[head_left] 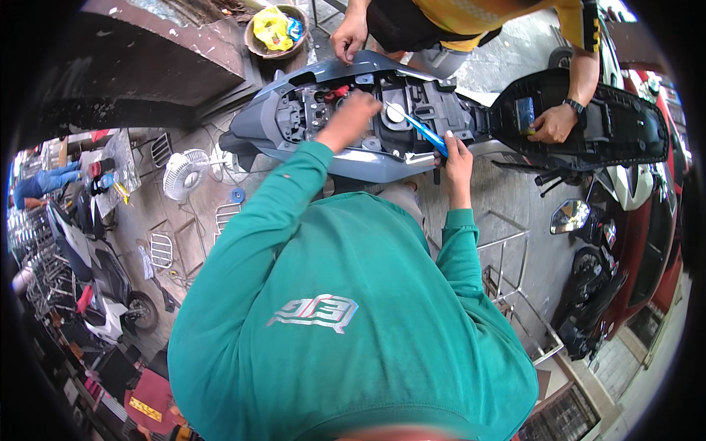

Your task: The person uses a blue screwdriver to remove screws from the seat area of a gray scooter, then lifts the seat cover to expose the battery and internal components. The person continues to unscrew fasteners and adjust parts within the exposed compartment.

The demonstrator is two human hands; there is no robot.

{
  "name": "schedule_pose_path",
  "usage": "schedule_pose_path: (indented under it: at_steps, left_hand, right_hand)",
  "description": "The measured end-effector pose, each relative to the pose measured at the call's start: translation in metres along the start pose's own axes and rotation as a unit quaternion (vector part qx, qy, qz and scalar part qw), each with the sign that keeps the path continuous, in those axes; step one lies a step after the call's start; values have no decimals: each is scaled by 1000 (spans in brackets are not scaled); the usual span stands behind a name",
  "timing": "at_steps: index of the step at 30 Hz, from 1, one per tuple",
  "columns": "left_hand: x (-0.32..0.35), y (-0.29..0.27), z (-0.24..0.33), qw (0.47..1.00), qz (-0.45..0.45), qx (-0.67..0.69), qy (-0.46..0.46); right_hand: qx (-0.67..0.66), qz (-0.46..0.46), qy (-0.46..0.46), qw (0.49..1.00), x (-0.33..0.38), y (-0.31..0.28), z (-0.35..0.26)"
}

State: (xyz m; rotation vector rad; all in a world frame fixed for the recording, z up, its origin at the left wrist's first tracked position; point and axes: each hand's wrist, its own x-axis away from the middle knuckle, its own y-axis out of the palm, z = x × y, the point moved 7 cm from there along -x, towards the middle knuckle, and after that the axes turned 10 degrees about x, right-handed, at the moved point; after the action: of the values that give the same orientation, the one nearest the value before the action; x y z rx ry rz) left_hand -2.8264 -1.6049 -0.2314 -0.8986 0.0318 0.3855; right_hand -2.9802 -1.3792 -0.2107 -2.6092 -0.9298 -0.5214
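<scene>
A grey-blue motorcycle (pixel 342 158) stands before me with its inner bay exposed. My right hand (pixel 457 156) is closed around the lower end of a long, slim blue tool (pixel 425 132), which slants up and left across the bay. Its thin far end lies by a round white cap (pixel 396 112). My left hand (pixel 354 117) hovers over the front part of the bay, slightly blurred, fingers curled together. Whether anything small is pinched there is hidden. A red part (pixel 337 92) shows just beyond it.
Opposite me, a person in yellow and black rests one hand (pixel 351 37) by the body panel and another (pixel 555 123) on the raised seat's underside (pixel 625 121). A white fan (pixel 186 174), a metal frame (pixel 507 253), a bin (pixel 276 33) and parked motorcycles (pixel 95 272) stand around.
</scene>
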Motion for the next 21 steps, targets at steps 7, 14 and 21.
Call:
schedule_pose_path:
  at_steps: [7,14,21]
  left_hand:
    - [14,35,12,995,77,55,-25]
    - [44,-17,30,981,119,-80,-128]
    - [50,30,38,976,75,-3,-206]
  right_hand:
    - [17,0,8,1000,-4,6,4]
    - [-16,0,6,1000,-2,5,5]
    - [-20,-2,31,999,1,7,15]
